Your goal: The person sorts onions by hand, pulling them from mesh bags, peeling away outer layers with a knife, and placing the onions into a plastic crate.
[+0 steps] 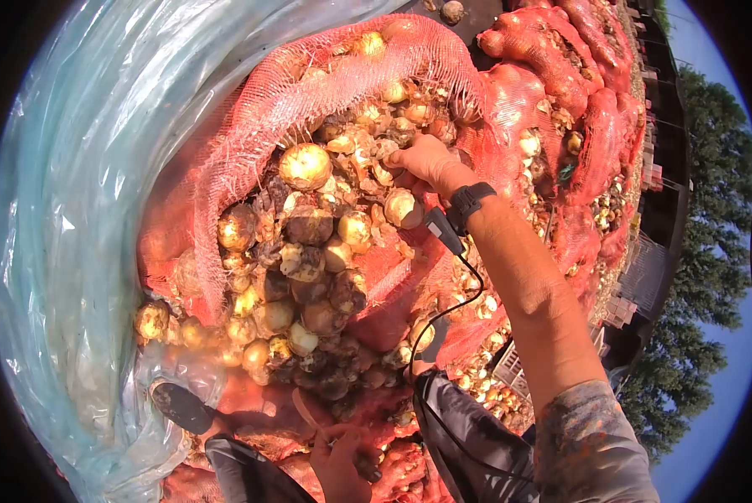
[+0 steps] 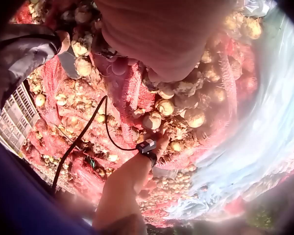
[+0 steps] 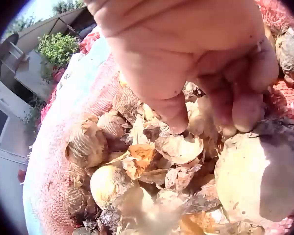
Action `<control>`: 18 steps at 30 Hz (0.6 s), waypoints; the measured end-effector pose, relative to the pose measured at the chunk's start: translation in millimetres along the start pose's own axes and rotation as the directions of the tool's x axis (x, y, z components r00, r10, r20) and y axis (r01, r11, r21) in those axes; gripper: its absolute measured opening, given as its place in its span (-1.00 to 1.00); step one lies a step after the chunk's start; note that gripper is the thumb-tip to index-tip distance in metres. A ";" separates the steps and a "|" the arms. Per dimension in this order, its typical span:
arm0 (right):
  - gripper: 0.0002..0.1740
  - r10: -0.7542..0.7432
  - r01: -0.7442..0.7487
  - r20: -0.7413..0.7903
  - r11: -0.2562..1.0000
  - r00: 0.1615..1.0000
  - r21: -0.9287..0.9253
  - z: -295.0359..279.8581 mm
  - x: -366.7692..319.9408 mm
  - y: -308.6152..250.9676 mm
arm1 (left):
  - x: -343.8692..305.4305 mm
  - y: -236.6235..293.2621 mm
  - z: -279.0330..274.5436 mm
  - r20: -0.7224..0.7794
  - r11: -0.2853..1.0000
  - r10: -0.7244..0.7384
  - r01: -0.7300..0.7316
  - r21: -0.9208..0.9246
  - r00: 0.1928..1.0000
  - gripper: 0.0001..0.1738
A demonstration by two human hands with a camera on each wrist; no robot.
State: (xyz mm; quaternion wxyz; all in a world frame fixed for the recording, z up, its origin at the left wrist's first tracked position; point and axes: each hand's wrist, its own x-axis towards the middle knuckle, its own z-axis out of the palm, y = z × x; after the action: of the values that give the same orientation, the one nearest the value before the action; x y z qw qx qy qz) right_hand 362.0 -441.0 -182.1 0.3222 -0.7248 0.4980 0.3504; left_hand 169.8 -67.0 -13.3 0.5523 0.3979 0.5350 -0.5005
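Observation:
In the head view my right hand (image 1: 430, 163) reaches into a heap of onions inside a torn red mesh sack (image 1: 250, 109). The right wrist view shows its thumb and fingers (image 3: 245, 110) bent down among dry onion skins (image 3: 179, 149). Those fingertips are right at the top of a large pale onion (image 3: 259, 171); whether they grip anything, I cannot tell. My left hand (image 1: 336, 461) is low in the head view, near my legs, beside a dark roundish thing. A slender reddish-brown shape overlaps its fingers. In the left wrist view its blurred palm (image 2: 157, 36) hides the fingers.
Clear plastic sheeting (image 1: 66, 210) runs along the left of the head view. More filled red mesh sacks (image 1: 560, 75) lie at the upper right. A cable (image 1: 426, 327) hangs from the right wrist. A shoe (image 1: 181, 407) stands near the sack, and a crate (image 2: 17, 115) lies beyond the leg.

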 end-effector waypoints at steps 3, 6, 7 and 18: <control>-0.49 -0.146 0.102 -0.125 0.947 0.981 -0.305 19.5 8.4 10.7 | -1.3 1.6 -3.4 -0.011 1.000 -0.017 0.017 -0.020 1.000 -0.79; -0.14 -0.035 0.036 0.009 0.988 0.999 -0.147 20.0 4.3 8.0 | 0.0 1.5 -4.6 -0.022 0.999 -0.024 0.024 -0.023 0.999 -0.80; -0.09 -0.092 0.063 -0.077 0.946 0.993 -0.318 25.7 23.3 15.3 | -1.0 1.7 -5.2 -0.027 0.999 -0.031 0.030 -0.028 0.999 -0.80; -0.28 -0.448 0.369 -0.003 0.741 0.894 -0.561 19.5 -21.0 -0.9 | -5.4 -0.1 8.5 -0.019 0.996 -0.053 0.051 -0.076 0.998 -0.81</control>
State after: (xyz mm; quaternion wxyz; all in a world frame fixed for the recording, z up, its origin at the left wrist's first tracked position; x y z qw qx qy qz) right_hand 353.8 -414.4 -175.2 0.1355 -0.8998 0.2266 0.3473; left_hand 171.8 -74.7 -6.9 0.5482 0.3680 0.5693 -0.4899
